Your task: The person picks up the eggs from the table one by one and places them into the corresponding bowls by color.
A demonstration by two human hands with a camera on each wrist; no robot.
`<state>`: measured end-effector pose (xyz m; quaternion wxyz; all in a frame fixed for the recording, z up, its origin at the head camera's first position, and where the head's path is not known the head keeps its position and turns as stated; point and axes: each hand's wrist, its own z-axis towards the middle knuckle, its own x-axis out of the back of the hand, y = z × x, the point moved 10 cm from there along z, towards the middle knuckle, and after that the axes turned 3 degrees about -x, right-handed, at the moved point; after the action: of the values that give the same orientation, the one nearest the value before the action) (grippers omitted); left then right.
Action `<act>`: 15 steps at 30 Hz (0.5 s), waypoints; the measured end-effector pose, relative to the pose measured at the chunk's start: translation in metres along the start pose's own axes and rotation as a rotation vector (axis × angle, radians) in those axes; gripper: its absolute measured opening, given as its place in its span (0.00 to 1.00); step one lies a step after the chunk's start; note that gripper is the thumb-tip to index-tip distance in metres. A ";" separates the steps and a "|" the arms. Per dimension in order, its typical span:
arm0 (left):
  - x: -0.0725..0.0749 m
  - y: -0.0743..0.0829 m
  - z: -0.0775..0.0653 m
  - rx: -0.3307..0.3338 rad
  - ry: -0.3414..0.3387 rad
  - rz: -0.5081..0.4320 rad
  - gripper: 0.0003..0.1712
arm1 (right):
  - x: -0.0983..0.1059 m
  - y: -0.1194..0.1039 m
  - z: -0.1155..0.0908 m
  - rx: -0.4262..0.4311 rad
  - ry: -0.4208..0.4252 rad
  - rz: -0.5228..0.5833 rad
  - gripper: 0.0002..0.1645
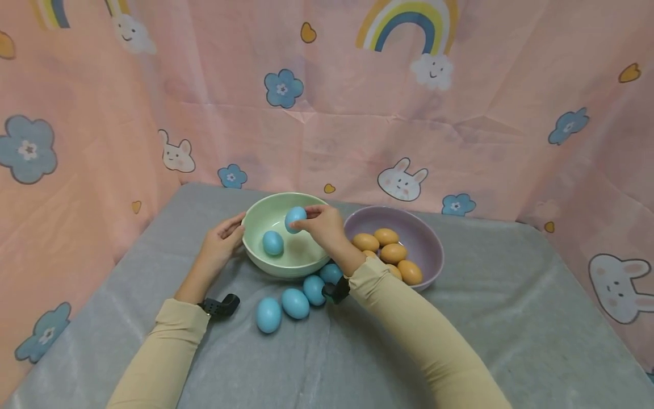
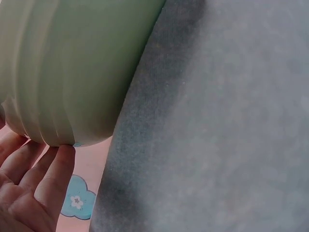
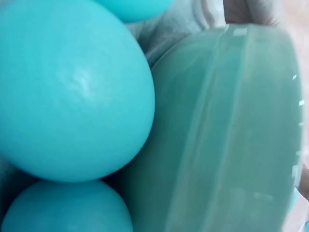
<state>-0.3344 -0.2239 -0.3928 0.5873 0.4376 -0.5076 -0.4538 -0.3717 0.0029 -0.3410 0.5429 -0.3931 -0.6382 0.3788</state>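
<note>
In the head view my right hand (image 1: 331, 232) pinches a blue egg (image 1: 294, 220) between thumb and fingers above the green bowl (image 1: 306, 250). Another blue egg (image 1: 273, 243) lies inside that bowl. My left hand (image 1: 219, 247) touches the bowl's left side; the left wrist view shows its nearly straight fingers (image 2: 57, 181) against the outer wall (image 2: 82, 72). Several blue eggs lie in a row on the cloth before the bowl, the nearest one (image 1: 268, 315) at the left end. Close up in the right wrist view, a blue egg (image 3: 77, 92) stands beside the bowl (image 3: 227, 135).
A purple bowl (image 1: 431, 255) holding several orange-brown eggs (image 1: 393, 253) stands to the right of the green one, partly behind my right forearm. Grey cloth (image 1: 511, 295) covers the table. Pink patterned curtain (image 1: 337, 136) hangs behind and at both sides.
</note>
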 end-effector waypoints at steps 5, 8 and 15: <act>0.000 -0.001 -0.001 0.011 0.001 0.005 0.29 | -0.005 0.005 0.009 -0.012 0.023 -0.036 0.28; 0.000 -0.001 -0.001 0.012 0.002 0.008 0.29 | -0.007 0.010 0.012 -0.029 0.041 -0.048 0.29; 0.000 -0.001 0.000 0.010 0.005 -0.003 0.29 | -0.008 0.013 0.012 -0.028 0.077 -0.070 0.29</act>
<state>-0.3346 -0.2243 -0.3938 0.5857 0.4425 -0.5077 -0.4511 -0.3820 0.0003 -0.3575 0.5742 -0.3925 -0.6355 0.3351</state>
